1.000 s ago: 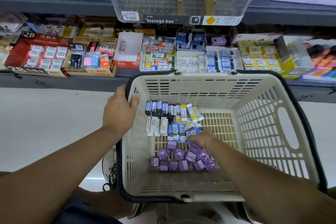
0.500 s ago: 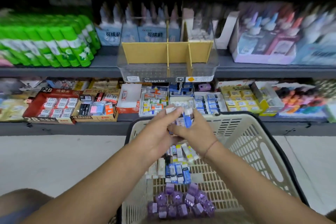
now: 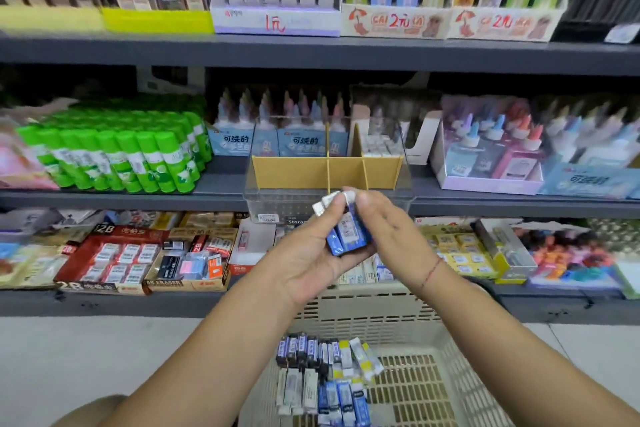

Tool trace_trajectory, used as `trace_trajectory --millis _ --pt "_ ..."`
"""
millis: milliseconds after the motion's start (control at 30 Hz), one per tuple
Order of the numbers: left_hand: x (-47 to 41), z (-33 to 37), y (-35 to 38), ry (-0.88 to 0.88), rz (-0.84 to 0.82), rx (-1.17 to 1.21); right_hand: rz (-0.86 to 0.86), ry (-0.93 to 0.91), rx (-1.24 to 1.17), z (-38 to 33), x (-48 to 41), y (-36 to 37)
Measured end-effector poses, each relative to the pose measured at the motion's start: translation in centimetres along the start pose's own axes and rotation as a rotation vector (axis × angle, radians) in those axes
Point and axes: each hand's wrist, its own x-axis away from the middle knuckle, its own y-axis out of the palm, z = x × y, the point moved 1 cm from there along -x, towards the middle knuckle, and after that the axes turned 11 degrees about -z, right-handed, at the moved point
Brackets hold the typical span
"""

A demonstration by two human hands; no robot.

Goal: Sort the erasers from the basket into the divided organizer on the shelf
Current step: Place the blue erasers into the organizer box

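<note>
Background: grey metal shop shelves (image 3: 311, 52) stocked edge to edge. On the middle shelf at far left we note a block of green glue sticks (image 3: 114, 156), with a strip of bare shelf between it and the clear plastic organizer with brown cardboard dividers (image 3: 270, 204). The organizer sits at the shelf's front edge, top open, with free space under the shelf above.

Left hand (image 3: 311, 253): palm up, fingers wrapped round a bundle of blue-sleeved white erasers (image 3: 348, 234), held just in front of the organizer's front wall. Right hand (image 3: 391, 229): fingers curled against the bundle's right side and upper ends.

Below, the beige slotted plastic basket (image 3: 415, 381) holds loose sleeved erasers (image 3: 325, 374) on its left; its right floor is bare.
</note>
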Motion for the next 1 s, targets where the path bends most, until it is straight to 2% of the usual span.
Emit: trace_trajectory --millis 200,333,400,467,567,600,667,733,833,933,1000 --pt "-1.1 1.1 0.4 0.062 0.061 0.041 0.28 -0.042 0.059 -0.3 -2.6 1.1" --pt "-1.7 2.5 0.6 0.102 0.111 0.139 0.398 -0.043 -0.066 -0.7 -4.3 1.5" --pt "-1.9 3.6 0.3 0.117 0.168 0.213 0.374 -0.018 -0.126 -1.3 -5.7 1.1" --pt "-2.1 4.7 -0.3 0.126 0.236 0.27 0.298 0.043 -0.025 -1.9 -7.9 -0.4" --pt "-1.9 6.1 -1.0 0.115 0.277 0.272 0.023 0.173 0.08 -2.7 -11.9 -3.4" --pt "-1.8 6.4 -1.2 0.112 0.28 0.275 -0.015 0.203 0.058 -2.8 -13.1 -4.4" --pt "-1.8 6.9 -1.5 0.102 0.285 0.278 0.056 0.235 0.03 -2.8 -15.6 -6.4" --pt "-2.0 7.3 -1.8 0.102 0.299 0.257 0.086 0.267 0.266 -2.8 -17.8 -8.2" --pt "-2.4 7.6 -2.1 0.115 0.317 0.239 -0.12 0.322 0.722 -2.7 -19.9 -10.0" --pt "-2.6 7.8 -2.3 0.121 0.328 0.234 -0.166 0.292 0.931 -1.8 -21.1 -10.6" --pt "-2.6 7.8 -2.3 0.12 0.329 0.226 -0.185 0.242 0.958 -1.2 -21.7 -10.9"
